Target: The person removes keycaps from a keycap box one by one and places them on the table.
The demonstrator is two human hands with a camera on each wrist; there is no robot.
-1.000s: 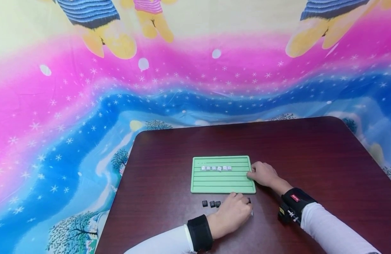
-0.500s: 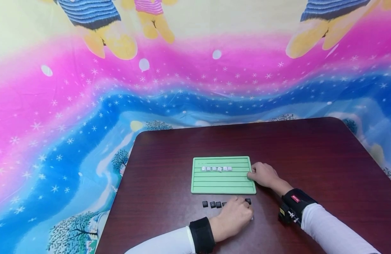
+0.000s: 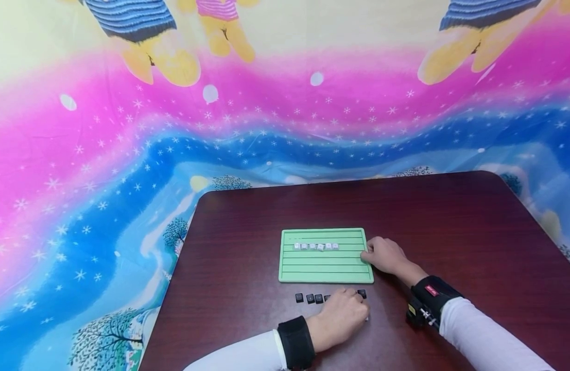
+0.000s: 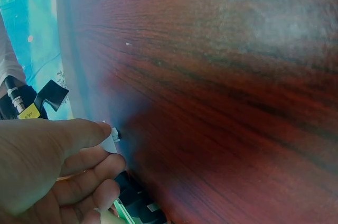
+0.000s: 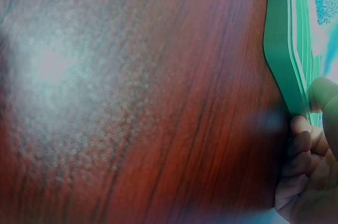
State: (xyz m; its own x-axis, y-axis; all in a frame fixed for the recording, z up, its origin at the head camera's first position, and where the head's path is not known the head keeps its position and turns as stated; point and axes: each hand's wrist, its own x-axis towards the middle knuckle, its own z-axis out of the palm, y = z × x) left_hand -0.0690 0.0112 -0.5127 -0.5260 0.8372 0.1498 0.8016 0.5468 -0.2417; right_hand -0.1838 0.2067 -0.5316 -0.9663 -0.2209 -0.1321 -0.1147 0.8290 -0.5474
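Observation:
In the head view a light green grooved board (image 3: 326, 263) lies on the table, with a row of white keycaps (image 3: 305, 247) along one of its upper grooves. My right hand (image 3: 385, 255) grips the board's right edge, thumb on top and the other fingers at its side, as the right wrist view shows. Nearer to me, my left hand (image 3: 341, 315) pinches a white keycap (image 4: 109, 145) between thumb and forefinger, low over the table. Black keycaps (image 3: 299, 298) stand in a row below the board; the left hand hides part of that row.
The dark red-brown table (image 3: 247, 221) has rounded far corners. Behind it hangs a colourful printed cloth (image 3: 266, 118). Each wrist wears a black strap (image 3: 435, 298), and a small camera mount juts from the right one.
My left hand has shifted slightly toward me and to the right, uncovering more of the black keycaps. The right hand stays on the board's edge.

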